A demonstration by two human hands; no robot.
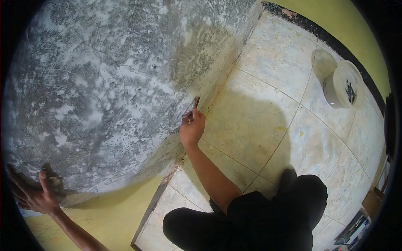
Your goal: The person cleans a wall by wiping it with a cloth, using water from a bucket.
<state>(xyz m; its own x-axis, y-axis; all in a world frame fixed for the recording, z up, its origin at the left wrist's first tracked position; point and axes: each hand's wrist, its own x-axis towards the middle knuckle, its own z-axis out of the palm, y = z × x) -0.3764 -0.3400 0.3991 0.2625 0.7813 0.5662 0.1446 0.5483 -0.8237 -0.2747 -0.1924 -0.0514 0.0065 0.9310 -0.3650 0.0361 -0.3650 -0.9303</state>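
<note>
The wall (104, 83) before me is grey, with white smears and scratch marks. Low on it, close to the floor line, my right hand (192, 129) is closed around a small flat scraper (196, 102). The scraper's thin brown edge lies against the wall, while its handle is mostly hidden by my fingers. Far to the left, my left hand (37, 195) rests on the lower part of the grey surface with fingers spread and nothing held.
Pale floor tiles (247, 121) with yellowish flecks meet the wall. A whitish bucket (335, 88) with dark items inside stands at the right. Yellow wall (113, 209) and dark skirting (153, 205) are at lower left. My bent knees (184, 228) are below; assorted items (356, 228) sit lower right.
</note>
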